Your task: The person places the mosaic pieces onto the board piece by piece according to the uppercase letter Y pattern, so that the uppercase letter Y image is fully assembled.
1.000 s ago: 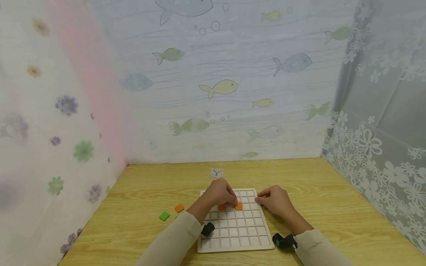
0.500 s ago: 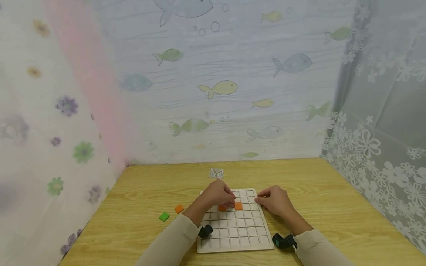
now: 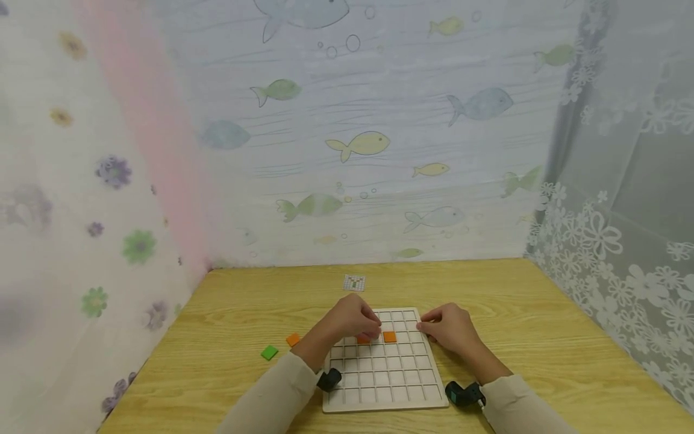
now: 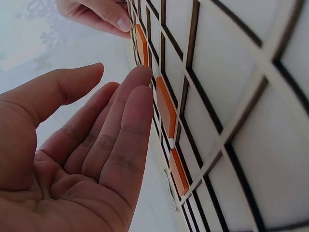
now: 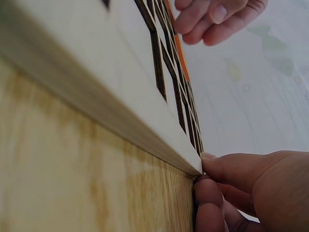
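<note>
A pale wooden grid board (image 3: 382, 378) lies on the table under both hands. My left hand (image 3: 352, 316) hovers low over its upper rows with nothing in it; in the left wrist view its thumb stands apart from the straight fingers (image 4: 133, 116). Close to those fingertips, orange square tiles (image 4: 166, 106) sit in the board's cells. One orange tile (image 3: 390, 337) shows just right of the left hand, another (image 3: 363, 340) partly beneath it. At the board's upper right edge my right hand (image 3: 450, 325) grips the rim, thumb (image 5: 227, 166) on top and fingers curled below.
Left of the board lie a loose green tile (image 3: 269, 352) and a loose orange tile (image 3: 293, 340), near the left forearm. Behind the board is a small pattern card (image 3: 355, 283). A fish-print curtain (image 3: 368, 181) hangs along the table's back edge.
My left hand has drawn slightly left, its fingertips coming away from the right-hand orange tile, which stays in its cell. The right hand keeps its place at the board's edge.
</note>
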